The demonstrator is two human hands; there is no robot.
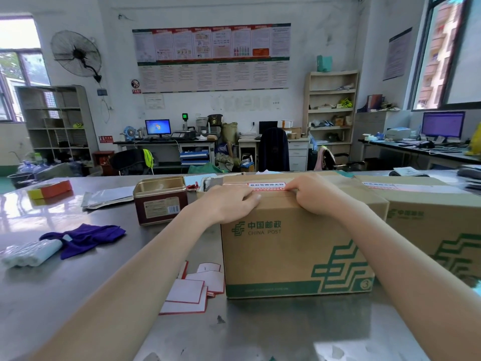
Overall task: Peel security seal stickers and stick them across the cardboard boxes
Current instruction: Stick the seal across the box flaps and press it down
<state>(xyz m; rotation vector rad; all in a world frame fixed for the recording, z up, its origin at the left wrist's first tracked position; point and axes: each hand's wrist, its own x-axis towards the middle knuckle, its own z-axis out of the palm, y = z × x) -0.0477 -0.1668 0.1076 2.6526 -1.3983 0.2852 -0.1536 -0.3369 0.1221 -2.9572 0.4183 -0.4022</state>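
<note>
Two cardboard boxes on the steel counter [78,295]: near box [294,251] front and centre, second box [437,220] touching or just beside it on the right, already carrying its own seal [406,187]. Near box looks stiff-walled, weight unknown; best held by side walls or top edges, not flap seam. Open counter to front and left; right side blocked by second box. Gold-rimmed tin [161,200] just left of near box, purple cloth [83,238] and white roll [31,252] further left, well apart. Loose red-edged sticker backings [192,290] against box's lower left corner, thin, light, likely to slide on steel. Seal sticker [265,187] on top of near box across the seam: thin, floppy, tacky, probably tears if re-lifted; handle by ends only. Left hand [231,201] flat, fingers extended, pressing left part of sticker. Right hand [312,194] fingers curled, pressing sticker's right end near the front top edge; pinch or press, cannot tell.
</note>
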